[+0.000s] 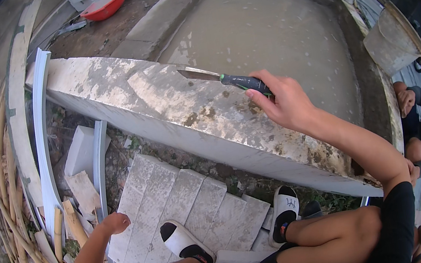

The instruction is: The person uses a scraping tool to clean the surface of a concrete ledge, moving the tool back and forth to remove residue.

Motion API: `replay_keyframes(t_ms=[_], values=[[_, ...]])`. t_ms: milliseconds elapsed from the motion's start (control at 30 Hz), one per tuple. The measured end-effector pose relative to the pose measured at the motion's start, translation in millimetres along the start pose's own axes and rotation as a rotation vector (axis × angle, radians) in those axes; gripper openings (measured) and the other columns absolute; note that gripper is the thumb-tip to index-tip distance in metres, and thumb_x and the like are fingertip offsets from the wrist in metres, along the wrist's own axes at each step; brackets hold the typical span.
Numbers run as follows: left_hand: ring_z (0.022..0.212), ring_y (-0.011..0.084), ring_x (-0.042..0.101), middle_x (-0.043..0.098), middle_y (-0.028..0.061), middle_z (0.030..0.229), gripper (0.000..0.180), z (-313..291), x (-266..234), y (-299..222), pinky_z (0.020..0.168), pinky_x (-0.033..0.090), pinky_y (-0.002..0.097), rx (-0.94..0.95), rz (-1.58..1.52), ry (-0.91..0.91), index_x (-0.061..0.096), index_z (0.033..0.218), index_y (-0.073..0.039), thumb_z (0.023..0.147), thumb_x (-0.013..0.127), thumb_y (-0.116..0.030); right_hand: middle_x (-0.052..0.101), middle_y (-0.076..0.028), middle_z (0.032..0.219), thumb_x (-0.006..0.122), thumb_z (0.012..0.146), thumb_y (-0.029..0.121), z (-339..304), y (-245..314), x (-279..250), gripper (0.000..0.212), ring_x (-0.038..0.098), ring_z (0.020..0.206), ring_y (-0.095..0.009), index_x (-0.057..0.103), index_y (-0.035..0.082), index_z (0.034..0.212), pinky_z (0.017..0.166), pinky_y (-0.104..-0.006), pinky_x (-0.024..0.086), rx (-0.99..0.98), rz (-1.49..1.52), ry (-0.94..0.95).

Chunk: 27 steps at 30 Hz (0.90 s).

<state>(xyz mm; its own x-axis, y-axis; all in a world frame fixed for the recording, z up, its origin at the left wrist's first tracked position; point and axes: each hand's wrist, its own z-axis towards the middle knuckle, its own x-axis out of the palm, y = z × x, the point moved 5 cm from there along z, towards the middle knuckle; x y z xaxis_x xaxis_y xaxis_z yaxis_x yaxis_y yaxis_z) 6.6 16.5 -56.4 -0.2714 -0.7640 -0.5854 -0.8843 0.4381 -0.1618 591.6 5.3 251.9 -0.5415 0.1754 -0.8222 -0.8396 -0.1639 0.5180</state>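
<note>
My right hand [289,100] is wrapped round the dark handle of a scraper [242,82] with green trim. The scraper's flat metal blade points left, over the top of a low pale wall [168,97]; I cannot tell whether it touches the surface. That wall top is blotched with grey patches and small damp brown spots. Down at the left, my left hand [117,222] hangs with its fingers curled in, and nothing shows in it. It is nearest to the grey paving blocks [166,202] beneath it.
Beyond the wall lies a basin of murky water [260,22]. A dirty bucket [394,38] stands at the right, near another person's hand [406,99]. Bamboo poles [7,160] and white trim strips [44,138] fill the left. A red basin [104,7] lies at the back.
</note>
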Motion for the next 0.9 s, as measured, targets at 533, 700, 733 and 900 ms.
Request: replay_keyframes(t_ms=[533,700,733,900], values=[[0.096,0.0346,0.071,0.075,0.0148,0.1,0.027,-2,-2,-3,0.089,0.056,0.0434,-0.006,-0.027,-0.005,0.077,0.104,-0.016,0.091,0.056,-0.028,0.063,-0.015,0.078,0.066,0.098,0.019,-2,-7,-14,0.027,0.056,0.059,-0.021,0.065,-0.001,0.116,0.056,-0.0343,0.045,-0.133,0.095,-0.241],[0.096,0.0349,0.07,0.075,0.0151,0.101,0.027,-2,-2,-3,0.089,0.056,0.0437,-0.005,-0.043,-0.002,0.077,0.104,-0.016,0.091,0.056,-0.027,0.064,-0.015,0.069,0.064,0.1,0.024,-5,-9,-17,0.026,0.056,0.052,-0.023,0.066,0.001,0.111,0.052,-0.0356,0.045,-0.058,0.063,-0.211],[0.096,0.035,0.07,0.074,0.0153,0.101,0.027,-2,-2,-3,0.09,0.056,0.0437,-0.009,-0.039,0.002,0.077,0.104,-0.016,0.091,0.056,-0.027,0.064,-0.015,0.069,0.064,0.1,0.024,-5,-10,-17,0.026,0.056,0.052,-0.023,0.066,0.001,0.111,0.052,-0.0356,0.045,-0.058,0.062,-0.212],[0.098,0.035,0.07,0.074,0.016,0.102,0.028,-4,-4,-6,0.091,0.055,0.0436,-0.009,-0.04,-0.006,0.076,0.107,-0.016,0.092,0.056,-0.028,0.062,-0.014,0.064,0.063,0.1,0.023,-11,-13,-20,0.024,0.054,0.048,-0.022,0.067,0.001,0.109,0.049,-0.0351,0.043,-0.049,0.048,-0.222]])
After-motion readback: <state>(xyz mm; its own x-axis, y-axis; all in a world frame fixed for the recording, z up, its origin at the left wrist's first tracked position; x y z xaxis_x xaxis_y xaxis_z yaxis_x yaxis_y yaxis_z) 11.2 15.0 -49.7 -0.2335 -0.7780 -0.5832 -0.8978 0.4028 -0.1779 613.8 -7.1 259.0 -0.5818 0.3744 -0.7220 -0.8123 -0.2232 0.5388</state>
